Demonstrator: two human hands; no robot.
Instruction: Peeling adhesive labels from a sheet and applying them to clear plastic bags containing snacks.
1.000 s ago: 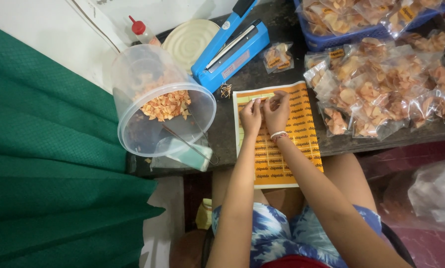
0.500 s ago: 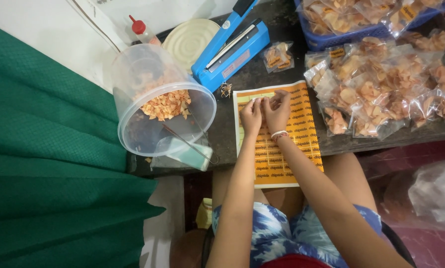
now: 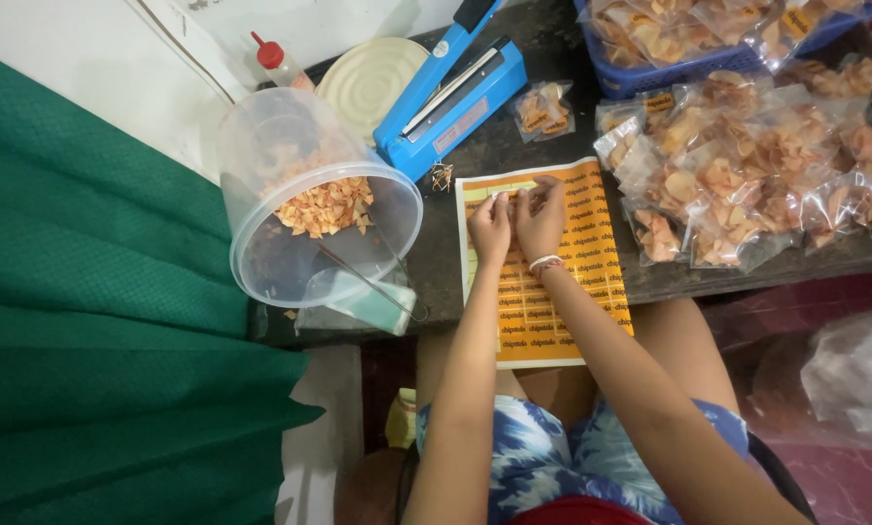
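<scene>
Head view is showing an orange label sheet (image 3: 552, 282) lying at frame centre on the dark table (image 3: 475, 156), overhanging its near edge. Both hands are working at its upper part: the left hand (image 3: 489, 226) and right hand (image 3: 541, 216) are pinching at a label, fingertips close together. Sealed snack bags (image 3: 747, 175) are lying to the right; a tilted clear tub of chips (image 3: 309, 204) and a blue heat sealer (image 3: 450, 97) are sitting left.
</scene>
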